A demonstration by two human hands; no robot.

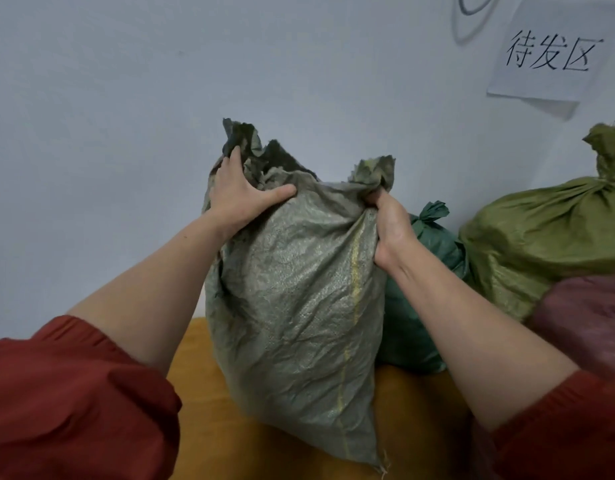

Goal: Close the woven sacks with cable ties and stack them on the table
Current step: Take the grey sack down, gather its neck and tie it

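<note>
I hold a big grey-green sack (295, 289) standing up on the yellow table (413, 427). My left hand (238, 194) squeezes its open top on the left, and my right hand (389, 223) grips the right corner. On the right sit 3 more sacks: a dark green sack (420, 306), a light green sack (541, 244) and a red sack (590, 327).

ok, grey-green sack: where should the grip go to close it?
Grip the loose mouth of the grey-green sack, from above. It stands upright on the table with slack, crumpled fabric over a full body. The left hand and right hand pinch opposite corners; gather between them.
</note>
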